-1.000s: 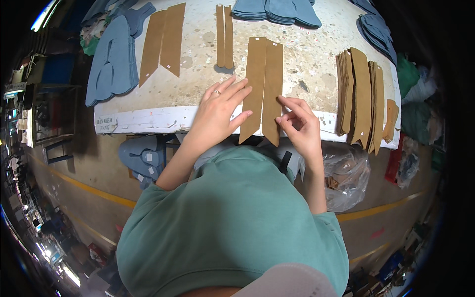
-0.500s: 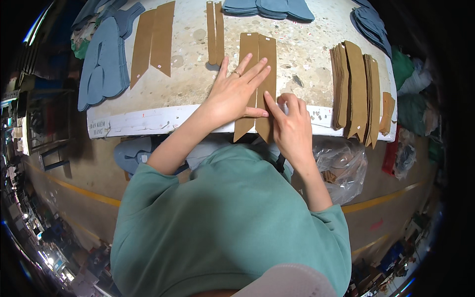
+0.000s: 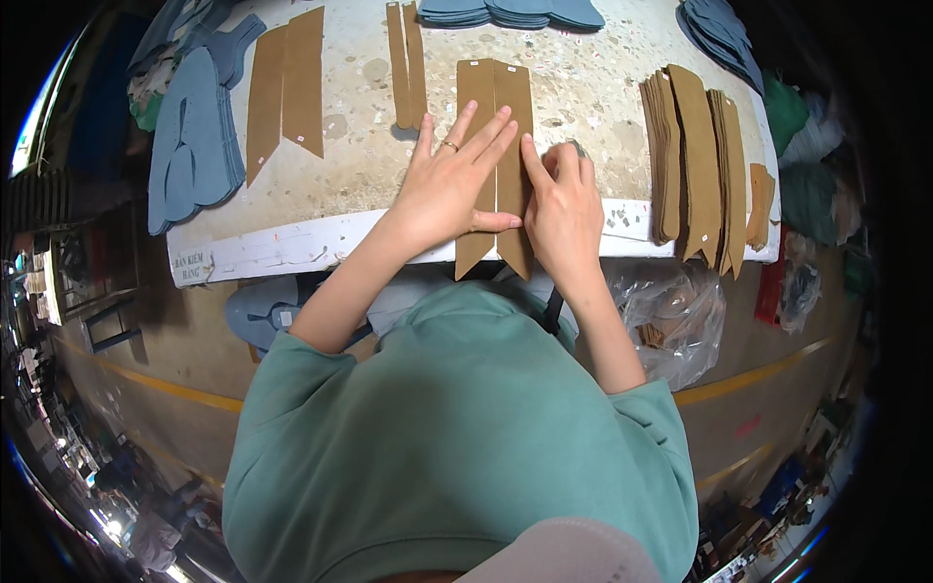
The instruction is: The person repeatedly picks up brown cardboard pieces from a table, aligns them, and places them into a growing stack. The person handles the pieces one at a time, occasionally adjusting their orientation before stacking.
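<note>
Two long brown pieces of leather-like material, a left strip (image 3: 476,87) and a right strip (image 3: 513,92), lie side by side with their pointed ends over the table's near edge. Small white labels mark their top ends. My left hand (image 3: 452,185) lies open across both, fingers spread and thumb reaching over the right strip. At that strip's right edge is my right hand (image 3: 567,209), its index finger stretched out along the edge. Its other fingers are bent, with nothing visible in them; the thumb is hidden.
Brown strip stacks (image 3: 692,160) stand right, beside smaller brown pieces (image 3: 761,204). More brown strips (image 3: 287,92) and narrow strips (image 3: 406,63) lie left and farther back. Blue cut pieces (image 3: 194,146) are stacked at the left edge. A clear plastic bag (image 3: 671,321) hangs below the table.
My right index finger has slid forward along the right strip, toward its right edge. My left hand stays flat on both strips. The whole view has shifted slightly.
</note>
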The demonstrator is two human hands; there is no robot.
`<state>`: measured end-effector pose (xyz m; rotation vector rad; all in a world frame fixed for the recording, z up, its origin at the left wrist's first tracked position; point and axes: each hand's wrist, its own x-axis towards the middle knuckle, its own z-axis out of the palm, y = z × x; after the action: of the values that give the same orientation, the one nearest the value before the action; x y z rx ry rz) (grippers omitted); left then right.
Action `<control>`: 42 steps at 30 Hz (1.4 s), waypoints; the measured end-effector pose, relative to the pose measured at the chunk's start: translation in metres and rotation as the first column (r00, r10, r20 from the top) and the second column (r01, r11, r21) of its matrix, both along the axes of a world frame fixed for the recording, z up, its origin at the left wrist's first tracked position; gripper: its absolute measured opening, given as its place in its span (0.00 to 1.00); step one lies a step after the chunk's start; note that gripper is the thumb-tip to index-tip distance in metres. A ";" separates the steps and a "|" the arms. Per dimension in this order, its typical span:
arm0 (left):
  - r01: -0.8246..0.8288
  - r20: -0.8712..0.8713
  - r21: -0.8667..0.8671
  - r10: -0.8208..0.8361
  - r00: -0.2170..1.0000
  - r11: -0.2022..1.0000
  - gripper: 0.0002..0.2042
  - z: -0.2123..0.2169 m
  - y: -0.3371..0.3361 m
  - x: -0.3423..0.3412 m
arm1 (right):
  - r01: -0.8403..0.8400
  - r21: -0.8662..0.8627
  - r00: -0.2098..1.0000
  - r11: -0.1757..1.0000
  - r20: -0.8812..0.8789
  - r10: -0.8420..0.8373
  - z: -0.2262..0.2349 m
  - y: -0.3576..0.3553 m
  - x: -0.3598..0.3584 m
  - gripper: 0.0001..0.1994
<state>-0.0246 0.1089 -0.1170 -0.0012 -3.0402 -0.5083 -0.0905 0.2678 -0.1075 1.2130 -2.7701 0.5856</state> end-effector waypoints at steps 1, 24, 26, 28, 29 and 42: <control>0.000 0.005 0.004 0.000 1.000 1.000 0.53 0.000 0.000 0.000 | -0.003 0.047 1.000 0.999 0.001 0.003 -0.001 -0.001 -0.001 0.27; -0.744 -0.286 0.297 0.800 0.528 0.598 0.16 0.039 -0.156 0.104 | 0.452 -0.571 0.395 0.685 0.817 0.420 -0.007 0.008 -0.047 0.22; -0.686 -0.241 0.343 0.766 0.596 0.642 0.17 0.034 -0.157 0.103 | 0.450 -0.567 0.396 0.690 0.819 0.416 -0.013 0.003 -0.045 0.21; -0.657 -0.201 0.285 0.713 0.671 0.698 0.19 0.029 -0.152 0.098 | 0.445 -0.600 0.482 0.665 0.786 0.387 -0.019 0.003 -0.046 0.20; -0.637 -0.200 0.196 0.666 0.718 0.746 0.20 0.025 -0.149 0.094 | 0.430 -0.623 0.557 0.653 0.753 0.351 -0.021 0.005 -0.048 0.19; -0.678 -0.212 -0.148 0.647 0.732 0.720 0.12 0.027 -0.139 0.077 | 0.326 -0.656 0.687 0.681 0.659 0.306 -0.011 0.012 -0.038 0.14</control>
<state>0.0519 -0.0303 -0.0901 0.9660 -2.6515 -0.1005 -0.1289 0.2801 -0.1190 0.8235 -2.4139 2.3769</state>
